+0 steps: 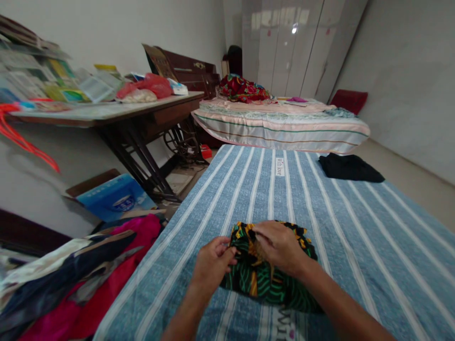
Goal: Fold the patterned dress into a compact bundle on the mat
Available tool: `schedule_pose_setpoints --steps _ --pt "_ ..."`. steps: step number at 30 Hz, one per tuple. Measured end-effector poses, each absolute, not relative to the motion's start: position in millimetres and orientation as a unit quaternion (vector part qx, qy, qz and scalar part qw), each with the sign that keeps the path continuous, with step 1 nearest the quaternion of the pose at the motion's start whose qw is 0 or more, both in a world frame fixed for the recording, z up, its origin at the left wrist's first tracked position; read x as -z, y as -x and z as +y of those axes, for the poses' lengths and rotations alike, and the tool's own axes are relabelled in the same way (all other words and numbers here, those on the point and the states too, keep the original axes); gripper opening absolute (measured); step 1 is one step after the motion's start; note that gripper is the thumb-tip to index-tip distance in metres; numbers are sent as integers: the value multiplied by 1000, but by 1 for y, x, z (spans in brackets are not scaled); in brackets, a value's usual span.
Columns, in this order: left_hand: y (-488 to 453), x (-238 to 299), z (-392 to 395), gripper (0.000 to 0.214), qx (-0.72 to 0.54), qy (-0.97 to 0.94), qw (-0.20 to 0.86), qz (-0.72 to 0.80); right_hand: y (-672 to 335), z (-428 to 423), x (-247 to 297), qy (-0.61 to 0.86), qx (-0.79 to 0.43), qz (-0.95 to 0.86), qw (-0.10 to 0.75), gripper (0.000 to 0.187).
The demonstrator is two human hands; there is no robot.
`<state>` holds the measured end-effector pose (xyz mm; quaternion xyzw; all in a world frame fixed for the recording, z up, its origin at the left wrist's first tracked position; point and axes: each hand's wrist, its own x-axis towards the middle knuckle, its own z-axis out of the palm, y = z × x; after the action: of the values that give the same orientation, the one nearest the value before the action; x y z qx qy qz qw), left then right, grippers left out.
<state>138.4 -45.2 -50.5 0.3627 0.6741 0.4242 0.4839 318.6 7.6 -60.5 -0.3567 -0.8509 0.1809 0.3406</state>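
Observation:
A bunched piece of patterned cloth (pixel 256 279), black with green lines and yellow-orange patches, lies on the blue and white striped bed cover (pixel 199 246). My left hand (pixel 212 260) pinches its left edge between thumb and fingers. Over the upper middle of the cloth is my right hand (pixel 279 246), fingers curled closed on a fold; its fingertips are partly hidden. The kind of garment cannot be made out. Farther off to the right, a folded black cloth (pixel 350 168) rests on the same cover.
Piled clothes (pixel 106 279) lie at the bed's left side. A sewing-machine table (pixel 177 100) loaded with bags and boxes stands by the left wall, with a blue box (pixel 117 196) below. Beyond is a second bed (pixel 280 130) with a red floral bundle (pixel 243 89).

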Motion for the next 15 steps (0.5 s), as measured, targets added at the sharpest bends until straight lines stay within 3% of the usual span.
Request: schedule_pose_setpoints --steps 4,10,15 --pt "-134 60 -42 14 -354 -461 370 725 -335 33 62 400 -159 -865 260 24" --pt "-142 57 -40 42 -303 -619 196 697 -324 40 54 381 -139 -909 91 29" --pt "-153 45 -26 37 -200 -723 128 649 -312 41 50 410 -103 -905 41 24"
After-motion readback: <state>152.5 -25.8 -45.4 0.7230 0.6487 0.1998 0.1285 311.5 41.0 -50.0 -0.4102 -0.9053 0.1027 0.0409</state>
